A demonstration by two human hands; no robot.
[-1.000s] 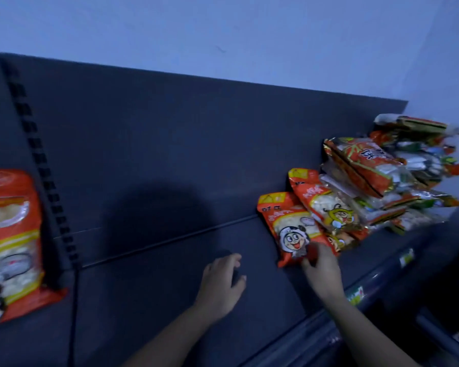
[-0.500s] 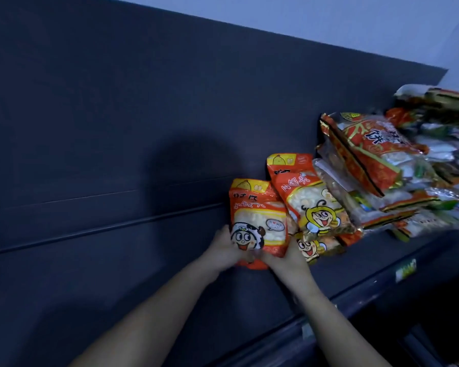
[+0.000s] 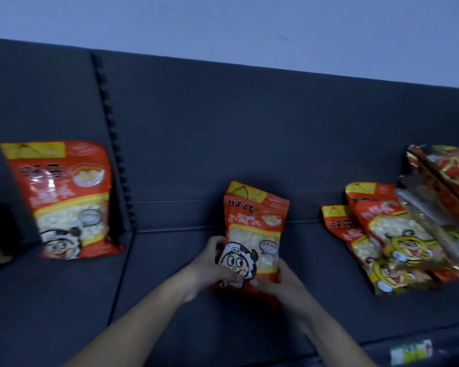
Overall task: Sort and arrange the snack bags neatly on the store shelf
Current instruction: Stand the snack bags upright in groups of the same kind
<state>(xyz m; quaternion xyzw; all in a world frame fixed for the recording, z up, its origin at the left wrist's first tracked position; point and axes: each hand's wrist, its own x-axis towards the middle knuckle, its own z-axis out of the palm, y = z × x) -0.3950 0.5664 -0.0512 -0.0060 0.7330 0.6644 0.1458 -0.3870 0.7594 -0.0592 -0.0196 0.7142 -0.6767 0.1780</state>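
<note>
Head view: the person is holding a small orange snack bag (image 3: 255, 229) upright over the middle of the dark shelf (image 3: 170, 300), print facing out.
Left hand: the left hand (image 3: 210, 263) is gripping the bag's lower left edge, fingers curling round onto the cartoon kid.
Right hand: the right hand (image 3: 281, 282) is clutching the lower right corner, so both hands are grasping the same bag.
Why both hands: I'm guessing the pouch is floppy and they're squaring it so it's standing straight instead of slumping.
Where it's sitting: mid-shelf, well apart from the stock on either side. The hands are hiding its bottom edge, so I can't tell if it's touching the shelf or hovering.
Big bag: a big bag (image 3: 64, 200) is leaning against the back panel (image 3: 249, 128) on the left, just left of the slotted upright (image 3: 112, 141). It's showing the same cow-suit kid, so the small one is probably heading that way.
Bee bags: the bee bags (image 3: 382, 247) on the right are overlapping and tipping, looking unsorted.
Heap: a heap (image 3: 445, 186) of other packs is piling up far right, partly cut off.
Price label: a price label (image 3: 411, 350) is showing on the near edge, too blurry to read.
Progress: feeling early, with most bags waiting in a jumble.
</note>
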